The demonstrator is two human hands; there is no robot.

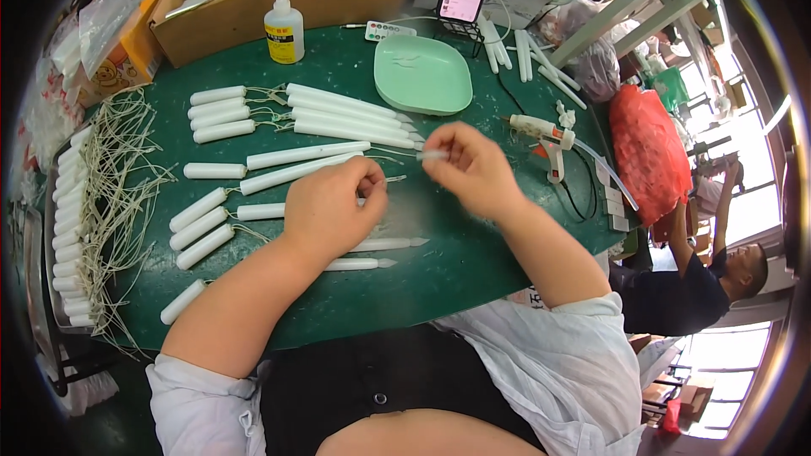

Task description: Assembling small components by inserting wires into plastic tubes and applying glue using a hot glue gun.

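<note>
A: Which part of this step should you mind first?
B: Your nearer side; let your bare left hand (334, 207) steady the long white cylindrical tube (308, 154) close to its end; a tug on its thin pale wires (390, 152) could strain them, I'd judge.

A: And the small translucent whitish piece (433, 155)?
B: It sits at the fingertips of your bare right hand (475, 175), just beyond the wires; line it up with them before you press, and pinch lightly, since it looks easy to crush.

A: How are your hands posed?
B: Your left has its back up, fingers curled over the tubes; whether that grip is closed on anything, I cannot tell; your right grip is closed on the piece, thumb against fingers, its forearm slanting in from the lower right.

A: Anything farther out?
B: The white glue gun with orange parts (532, 125) rests on the dark green bench (473, 274), right of your right hand; give its nozzle room, as it may be hot; the pale green rounded-square dish (422, 89) lies farther still.
</note>
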